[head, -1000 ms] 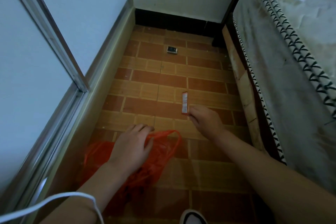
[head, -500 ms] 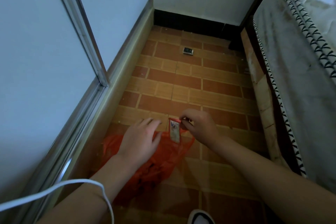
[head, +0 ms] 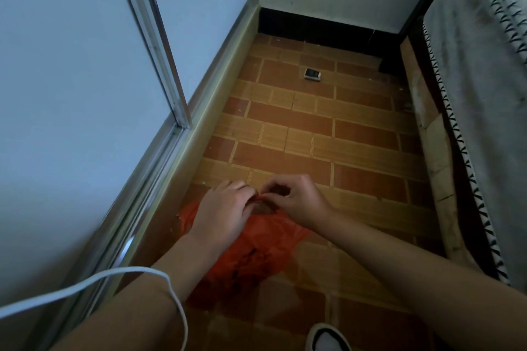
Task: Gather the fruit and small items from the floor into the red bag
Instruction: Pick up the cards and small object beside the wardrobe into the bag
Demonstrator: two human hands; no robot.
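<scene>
Head view: red bag [head: 256,248] crumpled on the tiled floor [head: 356,157]. Left hand [head: 225,212] and right hand [head: 296,198] together over its far rim, fingertips pinching the red edge. Beyond the bag, well apart: small dark item [head: 312,74].

A red plastic bag [head: 265,248] is seen lying on a tiled floor [head: 356,151]. Its upper edge is pinched by the left hand [head: 225,211] and right hand [head: 299,199]. A small dark box [head: 312,74] lies well beyond.
</scene>
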